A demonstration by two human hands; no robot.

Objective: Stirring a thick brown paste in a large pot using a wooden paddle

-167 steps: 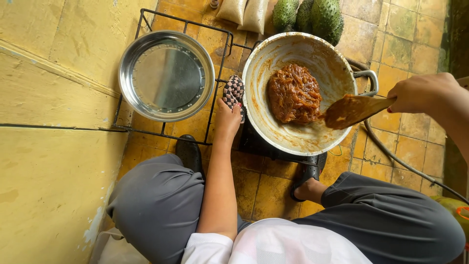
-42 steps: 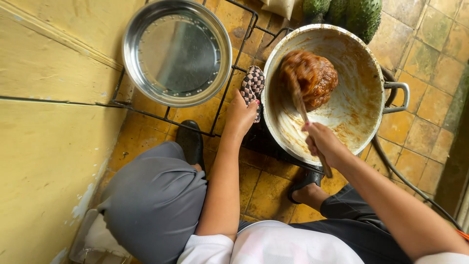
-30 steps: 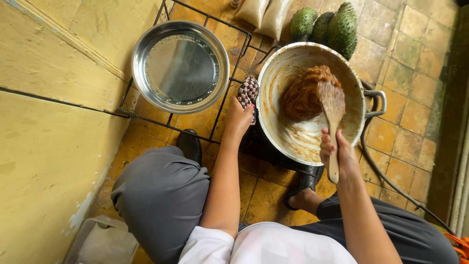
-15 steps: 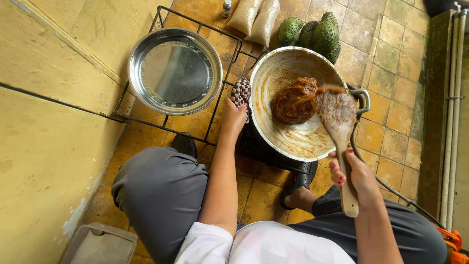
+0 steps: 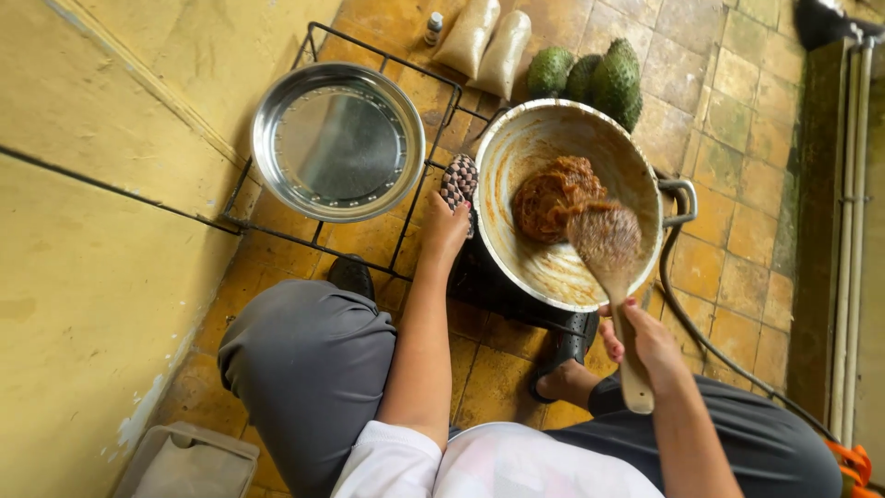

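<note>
Since half a second ago the wooden spoon [image 5: 610, 277] has drawn back slightly: its blade now lies just below the brown paste [image 5: 551, 195] rather than pressed across it, and the right hand [image 5: 645, 339] sits a little lower on the handle. The paste is heaped in the upper middle of the wok [image 5: 567, 203], whose walls carry a thin smeared film.

Right hand: fingers wrapped shut around the spoon's handle, near its end. Left hand [image 5: 444, 229]: fingers closed on a checked cloth pad [image 5: 458, 180] at the wok's near rim, steadying it.

An empty steel pan [image 5: 338, 141] rests on the wire rack [image 5: 369, 55] beside the wok; green spiky fruit [image 5: 595, 76] lie beyond.

Judgement: stirring goes best with the blade flat to the wall, scraping film back into the heap, rim held firm.
</note>
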